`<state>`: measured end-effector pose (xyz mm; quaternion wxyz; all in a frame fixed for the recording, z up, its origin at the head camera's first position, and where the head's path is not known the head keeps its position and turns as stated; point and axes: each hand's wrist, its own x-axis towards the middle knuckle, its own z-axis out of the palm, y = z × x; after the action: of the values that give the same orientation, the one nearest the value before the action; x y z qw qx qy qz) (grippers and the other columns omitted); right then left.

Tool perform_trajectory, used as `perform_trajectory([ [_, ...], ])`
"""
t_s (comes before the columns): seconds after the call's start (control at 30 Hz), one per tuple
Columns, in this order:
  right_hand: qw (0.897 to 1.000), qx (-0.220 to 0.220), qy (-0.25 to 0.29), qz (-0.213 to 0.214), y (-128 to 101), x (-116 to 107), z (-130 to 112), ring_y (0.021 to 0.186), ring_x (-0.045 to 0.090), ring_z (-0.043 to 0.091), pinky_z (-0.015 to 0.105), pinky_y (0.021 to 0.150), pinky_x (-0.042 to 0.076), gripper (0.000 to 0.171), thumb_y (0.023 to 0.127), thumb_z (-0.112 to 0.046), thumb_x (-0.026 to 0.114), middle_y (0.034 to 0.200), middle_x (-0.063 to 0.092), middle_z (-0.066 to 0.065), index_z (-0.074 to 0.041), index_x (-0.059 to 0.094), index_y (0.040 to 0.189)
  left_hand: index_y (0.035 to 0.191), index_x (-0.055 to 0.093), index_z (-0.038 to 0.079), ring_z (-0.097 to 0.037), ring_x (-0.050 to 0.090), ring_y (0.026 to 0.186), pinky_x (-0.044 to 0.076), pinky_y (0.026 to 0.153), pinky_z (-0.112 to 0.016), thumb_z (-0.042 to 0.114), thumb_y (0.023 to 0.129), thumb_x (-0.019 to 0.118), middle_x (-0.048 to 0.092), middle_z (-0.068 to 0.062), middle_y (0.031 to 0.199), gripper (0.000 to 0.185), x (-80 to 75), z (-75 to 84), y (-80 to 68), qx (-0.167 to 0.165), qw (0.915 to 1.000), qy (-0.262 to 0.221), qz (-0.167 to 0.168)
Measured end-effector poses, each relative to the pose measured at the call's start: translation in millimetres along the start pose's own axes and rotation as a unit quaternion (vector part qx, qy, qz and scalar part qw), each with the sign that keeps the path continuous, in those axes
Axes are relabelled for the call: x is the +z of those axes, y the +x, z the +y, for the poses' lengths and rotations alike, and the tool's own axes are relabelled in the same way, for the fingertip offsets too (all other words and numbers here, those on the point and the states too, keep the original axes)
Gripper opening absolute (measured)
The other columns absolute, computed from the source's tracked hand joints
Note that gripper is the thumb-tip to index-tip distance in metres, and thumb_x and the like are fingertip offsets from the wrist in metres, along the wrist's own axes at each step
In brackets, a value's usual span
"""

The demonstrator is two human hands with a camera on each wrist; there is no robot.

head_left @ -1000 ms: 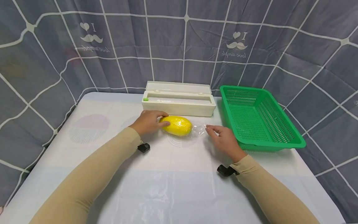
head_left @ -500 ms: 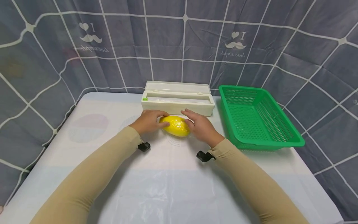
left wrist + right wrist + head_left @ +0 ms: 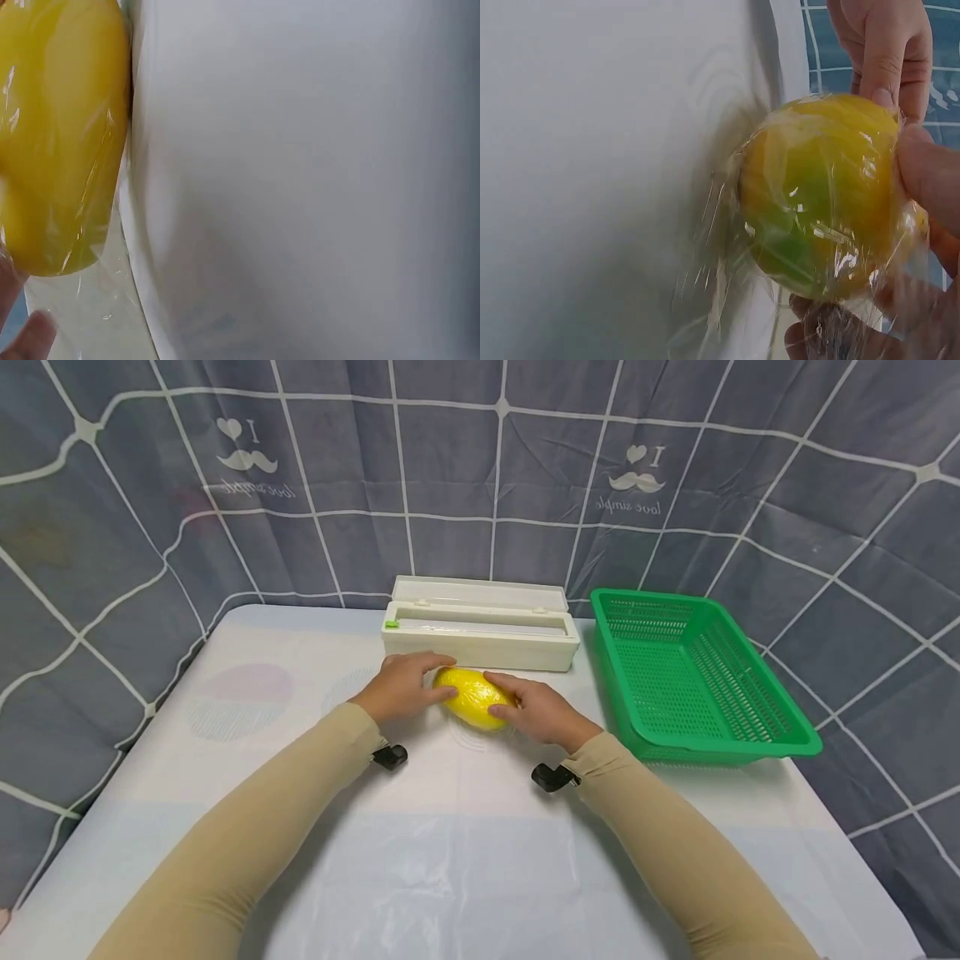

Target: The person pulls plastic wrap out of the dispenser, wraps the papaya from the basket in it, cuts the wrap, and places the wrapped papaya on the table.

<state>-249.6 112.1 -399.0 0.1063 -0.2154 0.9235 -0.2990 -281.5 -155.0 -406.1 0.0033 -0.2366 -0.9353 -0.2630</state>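
A yellow oval fruit [image 3: 471, 697], mango-like with green and orange patches at one end, is wrapped in clear cling film. My left hand [image 3: 401, 687] holds its left end between thumb and fingers. On the right end, my right hand [image 3: 543, 710] grips it, thumb on the near side and fingers on the far side. The right wrist view shows loose, crinkled film [image 3: 720, 277] around the fruit's end. Only a few left fingertips [image 3: 34, 334] appear in the left wrist view, beside the film.
Behind the hands stands a white cling film box [image 3: 480, 652] with its lid raised and a roll inside. To the right is a green perforated basket [image 3: 626, 693]. A pale patterned cloth covers the table [image 3: 450, 860]; a grey checked curtain [image 3: 450, 477] hangs behind.
My right hand has let go of the film's tail on the right and moved left onto the fruit. The fruit has turned slightly, its right end nearer me. My left hand has barely moved.
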Motion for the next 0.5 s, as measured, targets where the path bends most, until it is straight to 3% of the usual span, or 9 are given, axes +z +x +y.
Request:
perform_trajectory([
  [0.2, 1.0, -0.01, 0.012, 0.007, -4.2, 3.3, 2.9, 0.139, 0.057, 0.028, 0.049, 0.116, 0.048, 0.072, 0.1, -0.032, 0.074, 0.164, 0.048, 0.004, -0.025, 0.04, 0.163, 0.143, 0.065, 0.016, -0.031, 0.052, 0.146, 0.031, 0.115, -0.056, 0.044, 0.099, 0.069, 0.062, -0.006, 0.151, 0.052, 4.3, 9.1, -0.6, -0.011, 0.9989, 0.023, 0.039],
  [0.33, 0.999, -0.029, 0.013, 0.015, -7.8, 4.7, 3.1, 0.129, 0.062, 0.027, 0.046, 0.109, 0.053, 0.071, 0.101, -0.03, 0.073, 0.163, 0.05, 0.004, -0.02, 0.041, 0.163, 0.144, 0.063, 0.017, -0.03, 0.051, 0.147, 0.032, 0.113, -0.056, 0.053, 0.099, 0.065, 0.06, -0.006, 0.153, 0.058, 9.2, 18.1, -1.5, -0.023, 0.9989, 0.018, 0.038],
  [0.5, 0.998, -0.035, 0.039, 0.017, -12.2, 4.0, 2.6, 0.12, 0.068, 0.029, 0.041, 0.1, 0.059, 0.063, 0.103, -0.026, 0.07, 0.159, 0.052, 0.008, -0.016, 0.045, 0.161, 0.15, 0.056, 0.015, -0.027, 0.047, 0.15, 0.028, 0.119, -0.056, 0.057, 0.093, 0.073, 0.055, -0.006, 0.158, 0.072, 15.6, 24.6, -2.2, -0.033, 0.999, -0.011, 0.026],
])
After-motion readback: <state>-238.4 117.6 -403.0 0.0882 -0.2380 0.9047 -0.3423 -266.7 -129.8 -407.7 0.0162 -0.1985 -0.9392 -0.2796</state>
